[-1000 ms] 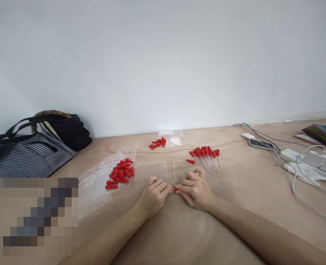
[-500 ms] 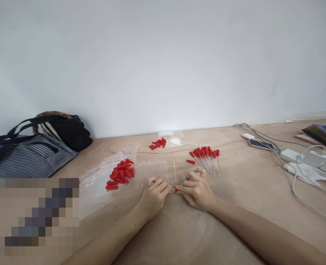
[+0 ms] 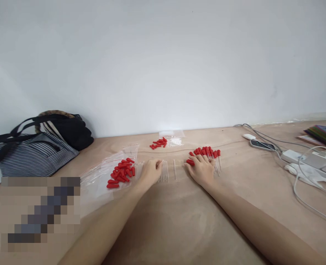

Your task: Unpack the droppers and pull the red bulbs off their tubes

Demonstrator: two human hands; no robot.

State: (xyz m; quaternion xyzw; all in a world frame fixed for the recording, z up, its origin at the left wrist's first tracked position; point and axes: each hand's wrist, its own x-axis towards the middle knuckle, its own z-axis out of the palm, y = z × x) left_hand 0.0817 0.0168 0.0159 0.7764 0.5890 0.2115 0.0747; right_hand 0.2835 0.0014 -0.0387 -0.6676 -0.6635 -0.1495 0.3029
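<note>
My left hand is curled with its fingertips pinched at the row of thin clear dropper tubes, part of which it covers. A single clear tube lies apart, to the right of that row. Lying palm down, my right hand has its thumb and index finger around a loose red rubber bulb. Its other fingers rest over the fan of droppers with red bulbs, hiding many of their stems. Left of my left hand, a heap of red rubber bulbs sits on a clear plastic bag.
Smaller red bulbs and a little bag of clear tubes lie near the wall. A striped bag stands at left. At right are a phone-like device, a white power strip, cables and a colourful stack.
My hands have moved apart from the dropper they held together in front. The left went up-left to the tubes, the right up-right to the loose bulb and the fan of droppers.
</note>
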